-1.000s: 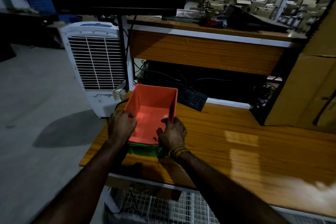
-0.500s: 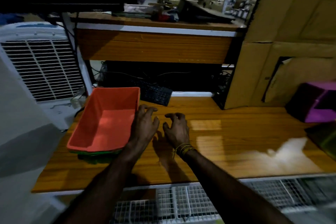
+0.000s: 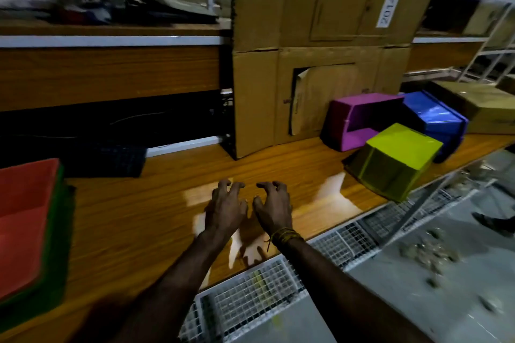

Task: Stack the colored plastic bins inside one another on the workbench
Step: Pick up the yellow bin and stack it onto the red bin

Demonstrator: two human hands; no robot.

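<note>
Only legible writing was a white paper label reading "2014" (image 3: 388, 10), turned sideways on the tall brown corrugated cardboard box (image 3: 320, 36) in the upper centre of the frame.

Orange plastic bin (image 3: 25, 220) sat nested in a green plastic bin (image 3: 60, 231) at the left edge, both cut off by the frame; of the green one only a rim and side strip showed. Black keyboard (image 3: 111, 160) behind them was dark and blurred, keys not readable.

Right of centre on the glossy wood-grain worktop (image 3: 139, 217): magenta plastic bin (image 3: 359, 122) lay on its side with its open mouth facing the camera; yellow-green plastic bin (image 3: 395, 161) was upside down, tilted at the worktop's front edge; blue plastic bin (image 3: 434, 120) was also tipped over, behind the yellow-green one and partly hidden by it. All three were close together; contact could not be told.

Left hand (image 3: 227, 210) and right hand (image 3: 274, 207) hovered side by side over the middle of the worktop, fingers loosely curled, gripping nothing. Yellow thread band (image 3: 284, 235) on the right wrist.

White wire-mesh rack (image 3: 264, 287) ran below the worktop edge. Upper-left shelf contents were too blurred to identify.
</note>
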